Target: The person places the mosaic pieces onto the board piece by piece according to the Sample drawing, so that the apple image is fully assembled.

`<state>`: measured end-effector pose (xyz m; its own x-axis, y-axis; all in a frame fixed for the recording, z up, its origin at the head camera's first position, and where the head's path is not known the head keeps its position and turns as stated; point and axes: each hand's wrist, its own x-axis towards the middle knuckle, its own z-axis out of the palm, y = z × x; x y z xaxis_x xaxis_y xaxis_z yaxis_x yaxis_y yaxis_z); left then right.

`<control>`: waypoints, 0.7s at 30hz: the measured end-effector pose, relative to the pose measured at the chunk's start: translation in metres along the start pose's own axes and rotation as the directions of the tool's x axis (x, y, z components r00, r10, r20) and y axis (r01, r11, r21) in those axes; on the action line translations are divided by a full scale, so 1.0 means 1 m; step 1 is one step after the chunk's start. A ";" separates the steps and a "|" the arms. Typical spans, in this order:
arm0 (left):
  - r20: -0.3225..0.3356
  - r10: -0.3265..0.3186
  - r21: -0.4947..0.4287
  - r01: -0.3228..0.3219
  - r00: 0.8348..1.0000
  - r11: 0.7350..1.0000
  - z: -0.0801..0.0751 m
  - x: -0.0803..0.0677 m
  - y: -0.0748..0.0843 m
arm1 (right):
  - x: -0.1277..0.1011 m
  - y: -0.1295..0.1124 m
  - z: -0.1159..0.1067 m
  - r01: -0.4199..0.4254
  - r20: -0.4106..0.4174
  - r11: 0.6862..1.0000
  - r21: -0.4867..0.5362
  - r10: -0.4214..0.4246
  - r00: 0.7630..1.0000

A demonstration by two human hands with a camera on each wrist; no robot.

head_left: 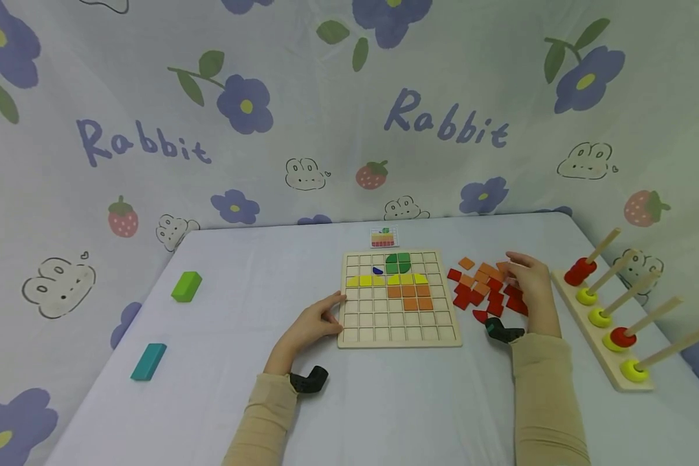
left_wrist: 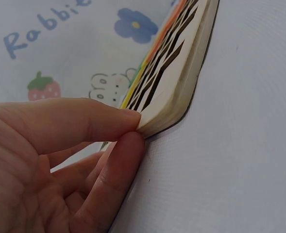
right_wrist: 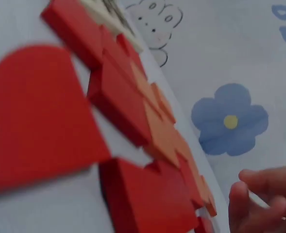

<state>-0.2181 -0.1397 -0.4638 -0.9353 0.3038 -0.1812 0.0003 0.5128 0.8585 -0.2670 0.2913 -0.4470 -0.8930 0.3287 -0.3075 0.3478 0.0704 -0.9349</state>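
Note:
A square wooden grid board [head_left: 358, 329] lies mid-table, with green tiles [head_left: 398, 263], a small blue piece [head_left: 377, 270], a row of yellow tiles [head_left: 359, 281] and several orange tiles [head_left: 410, 292] in its cells. My left hand [head_left: 311, 322] pinches the board's near-left edge; in the left wrist view the thumb [left_wrist: 99, 119] and a finger meet at its corner. My right hand [head_left: 529, 275] is over the far-right side of a loose pile of red tiles [head_left: 495, 304] and orange tiles [head_left: 466, 263]. In the right wrist view its fingertips [right_wrist: 249, 177] show nothing between them.
A small picture card [head_left: 384, 237] lies behind the board. At the right stands a wooden peg rack [head_left: 602, 346] with red and yellow beads. A green block [head_left: 186, 286] and a teal block [head_left: 149, 362] lie at the left.

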 end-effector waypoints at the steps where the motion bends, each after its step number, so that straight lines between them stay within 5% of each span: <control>1: 0.000 -0.001 -0.002 0.001 1.000 1.000 0.000 0.000 0.000 | 0.001 0.002 -0.001 0.021 0.008 0.998 -0.051 -0.020 1.000; 8: 0.002 0.004 -0.005 -0.004 1.000 1.000 0.000 0.000 0.000 | 0.006 0.010 -0.004 0.108 0.103 0.946 -0.307 -0.080 0.991; 14: 0.001 0.002 -0.002 -0.002 1.000 1.000 0.000 0.000 0.001 | 0.003 0.008 -0.003 0.125 0.079 0.902 -0.414 -0.101 0.992; 19: -0.002 0.005 -0.002 -0.005 1.000 1.000 0.000 0.000 0.001 | 0.000 0.005 -0.004 0.075 0.024 0.833 -0.548 -0.073 0.997; 21: -0.001 0.005 0.001 -0.005 1.000 1.000 0.000 0.000 0.000 | -0.002 0.004 -0.004 0.042 -0.003 0.832 -0.553 -0.053 0.999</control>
<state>-0.2180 -0.1396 -0.4636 -0.9358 0.3052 -0.1764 0.0052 0.5123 0.8588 -0.2622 0.2948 -0.4491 -0.9092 0.3277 -0.2570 0.4097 0.5935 -0.6927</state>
